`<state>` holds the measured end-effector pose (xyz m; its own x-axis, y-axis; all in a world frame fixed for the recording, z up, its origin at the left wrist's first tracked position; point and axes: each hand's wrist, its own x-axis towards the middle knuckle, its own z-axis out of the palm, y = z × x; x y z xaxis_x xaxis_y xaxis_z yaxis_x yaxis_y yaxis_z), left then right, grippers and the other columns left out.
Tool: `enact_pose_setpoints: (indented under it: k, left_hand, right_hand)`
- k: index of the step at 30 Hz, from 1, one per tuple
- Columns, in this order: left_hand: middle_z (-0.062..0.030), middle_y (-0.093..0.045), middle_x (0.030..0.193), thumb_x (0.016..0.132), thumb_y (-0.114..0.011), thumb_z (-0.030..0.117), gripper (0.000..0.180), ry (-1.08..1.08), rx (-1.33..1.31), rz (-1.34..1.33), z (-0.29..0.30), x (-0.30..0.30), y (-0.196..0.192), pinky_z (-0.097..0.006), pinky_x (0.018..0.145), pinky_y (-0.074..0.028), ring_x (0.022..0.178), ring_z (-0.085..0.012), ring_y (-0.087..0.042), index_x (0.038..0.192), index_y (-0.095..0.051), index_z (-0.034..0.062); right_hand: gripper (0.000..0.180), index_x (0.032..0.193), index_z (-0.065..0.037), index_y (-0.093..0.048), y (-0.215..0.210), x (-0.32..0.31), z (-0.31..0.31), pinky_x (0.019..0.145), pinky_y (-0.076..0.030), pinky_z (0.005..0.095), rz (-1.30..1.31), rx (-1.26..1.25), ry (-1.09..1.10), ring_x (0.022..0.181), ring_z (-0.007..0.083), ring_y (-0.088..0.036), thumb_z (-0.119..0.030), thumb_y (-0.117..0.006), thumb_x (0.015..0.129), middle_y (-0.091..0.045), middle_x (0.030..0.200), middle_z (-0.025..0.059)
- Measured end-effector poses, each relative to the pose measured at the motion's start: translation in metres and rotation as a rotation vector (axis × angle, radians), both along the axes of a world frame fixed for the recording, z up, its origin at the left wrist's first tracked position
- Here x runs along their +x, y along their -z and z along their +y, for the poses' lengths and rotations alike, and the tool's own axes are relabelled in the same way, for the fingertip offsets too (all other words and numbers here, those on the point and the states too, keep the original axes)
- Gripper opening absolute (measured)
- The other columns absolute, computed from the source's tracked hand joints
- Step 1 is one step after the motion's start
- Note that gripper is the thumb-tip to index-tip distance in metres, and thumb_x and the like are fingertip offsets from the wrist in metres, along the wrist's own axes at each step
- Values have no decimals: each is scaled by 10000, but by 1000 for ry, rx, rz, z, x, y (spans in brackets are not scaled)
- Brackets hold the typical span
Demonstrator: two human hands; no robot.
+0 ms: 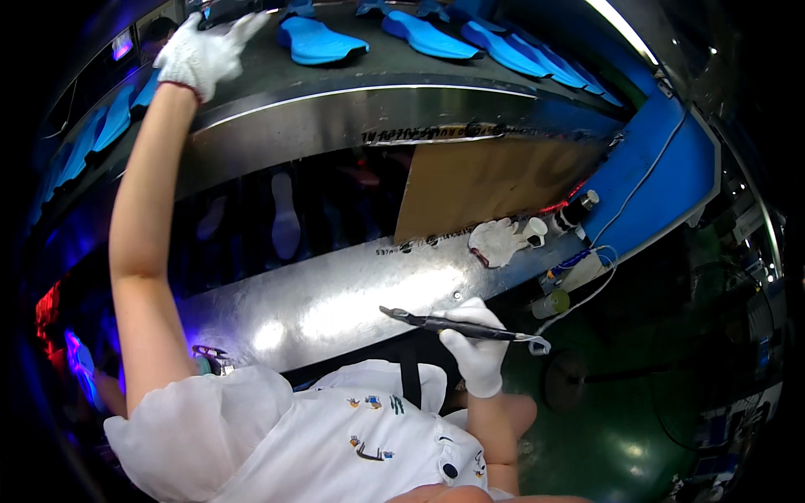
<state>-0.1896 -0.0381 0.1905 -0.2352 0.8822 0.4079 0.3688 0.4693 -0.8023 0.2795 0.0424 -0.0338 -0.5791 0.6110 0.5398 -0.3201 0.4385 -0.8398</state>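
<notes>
My left hand (pixel 204 57), in a white knit glove, reaches far up over the dark conveyor belt (pixel 260 71). Its fingers are stretched out, with nothing visible in them. Just right of them lies a blue shoe sole (pixel 323 42). My right hand (pixel 476 345), in a smooth white glove, is closed around the middle of a slim black brush (pixel 415 320) near my body. The brush's flat dark tip points left over the metal shelf (pixel 335 306), and a white curled piece shows at its other end.
More blue soles (pixel 428 35) lie along the belt, and others (pixel 113 117) at far left. Below the belt stands a cardboard sheet (pixel 495 184). On the shelf's right are a white glove (pixel 496 241), a white cup (pixel 535 230), a dark bottle (pixel 577 210) and a cable (pixel 641 180).
</notes>
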Motion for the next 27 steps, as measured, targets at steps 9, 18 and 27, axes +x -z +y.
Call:
enact_pose_setpoints:
  k: [9,18,27]
  left_hand:
    - [-239,-577,1269,918,-517,214,334,-568,467,-670,-78,-57,1,-459,966,-466,1206,-383,-548,1184,-587,26]
    - [-123,-631,1058,918,-647,231,260,348,932,-710,-112,43,51,-341,839,-503,912,-228,-638,1045,-620,5]
    - [-127,-657,1009,811,-647,6,202,1122,713,-809,-86,212,262,-392,815,-528,933,-308,-641,1007,-643,52]
  right_hand:
    - [204,974,33,-651,15,10,5,761,-490,262,-99,-53,17,826,159,-623,42,-710,779,-650,921,109]
    - [215,1100,30,-591,35,3,3,573,-507,172,19,-516,250,632,74,-622,-33,-659,906,-679,893,93]
    - [210,1061,32,-627,73,29,18,590,-472,185,80,-594,630,652,74,-601,-12,-683,864,-681,858,69]
